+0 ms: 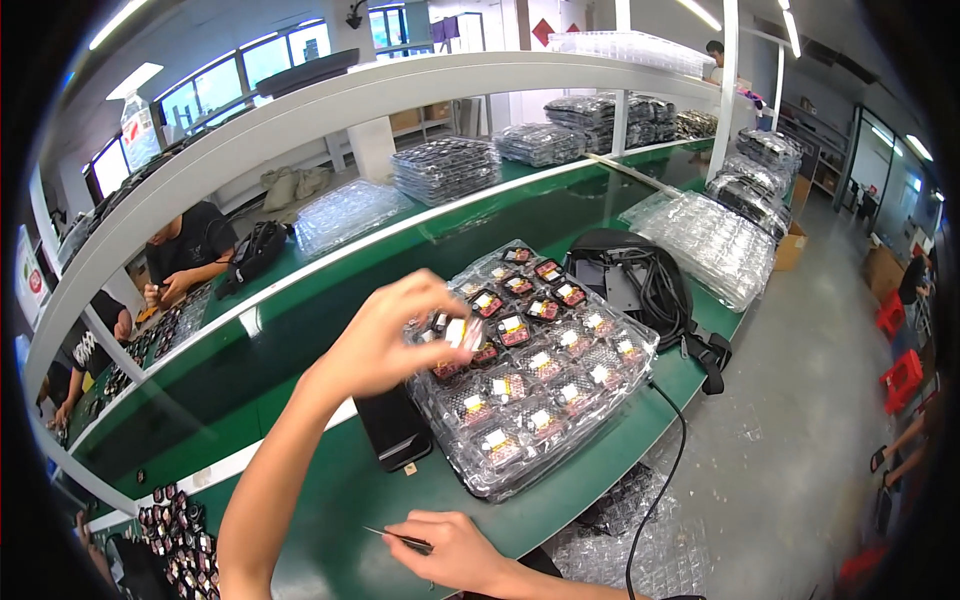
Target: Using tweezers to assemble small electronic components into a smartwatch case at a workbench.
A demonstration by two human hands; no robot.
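My left hand (395, 325) is raised over the near left part of a clear plastic blister tray (560, 425), thumb and fingers pinching a small labelled part (463, 334) that is blurred. Similar small black parts (513, 331) with white and pink labels fill the tray's pockets, and more trays are stacked under it. Lower down, near the bench's front edge, my right hand (455, 550) is closed round a thin pointed tool (408, 541) with a dark handle. The tool's metal tip points left. A black phone-like slab (393, 430) lies against the tray's left side.
On the green bench (330, 510), a black bag (640, 285) with a cable sits behind the tray. Loose parts (180, 540) lie at the lower left. Tray stacks (445, 168) stand beyond the conveyor and at right (710, 240). Co-workers (190, 250) sit at far left.
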